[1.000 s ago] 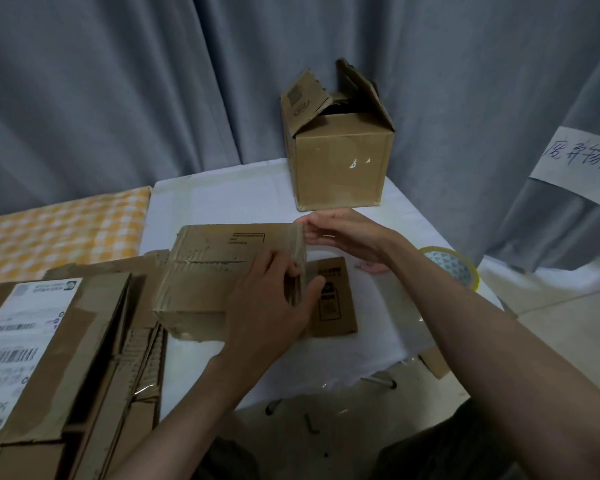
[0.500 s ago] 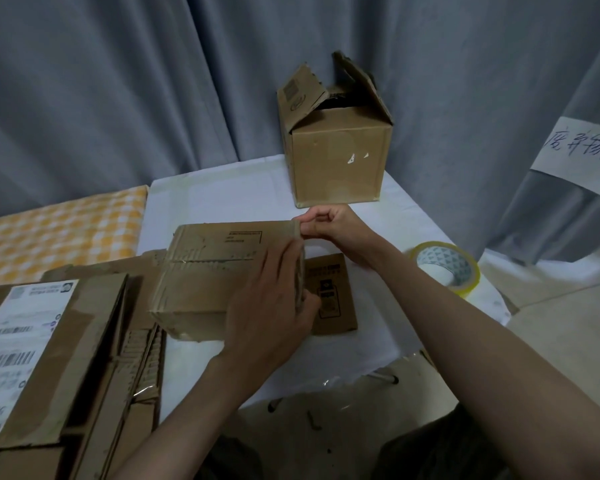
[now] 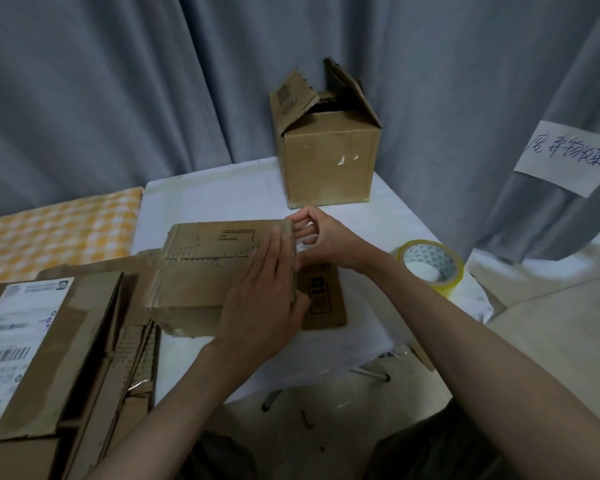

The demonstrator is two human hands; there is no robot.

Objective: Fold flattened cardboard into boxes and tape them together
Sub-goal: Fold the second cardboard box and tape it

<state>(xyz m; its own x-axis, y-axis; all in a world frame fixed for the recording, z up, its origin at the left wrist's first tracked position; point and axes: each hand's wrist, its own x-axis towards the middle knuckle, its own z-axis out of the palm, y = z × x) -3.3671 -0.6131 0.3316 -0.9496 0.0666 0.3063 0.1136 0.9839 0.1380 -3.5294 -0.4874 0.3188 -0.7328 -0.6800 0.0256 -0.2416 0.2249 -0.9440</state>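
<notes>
A small folded cardboard box [image 3: 201, 268] lies on the white table [image 3: 222, 195], its right end open with one flap [image 3: 323, 299] lying flat on the cloth. My left hand [image 3: 264, 299] lies flat on the box's top at its right end, fingers straight, pressing it down. My right hand [image 3: 323, 237] is at the box's far right corner, its fingertips pinching the edge of an end flap. A roll of clear yellowish tape [image 3: 428, 265] sits on the table just right of my right wrist.
A taller cardboard box [image 3: 329, 164] with raised flaps stands at the table's back. Flattened cardboard with a white shipping label [image 3: 18, 334] is stacked at the left. A yellow checked cloth [image 3: 56, 233] covers a surface behind it. Grey curtains hang behind, one with a paper note [image 3: 568, 157].
My left hand went from gripping the box's right edge to lying flat on top. My right hand curled in and took hold of the flap at the far corner.
</notes>
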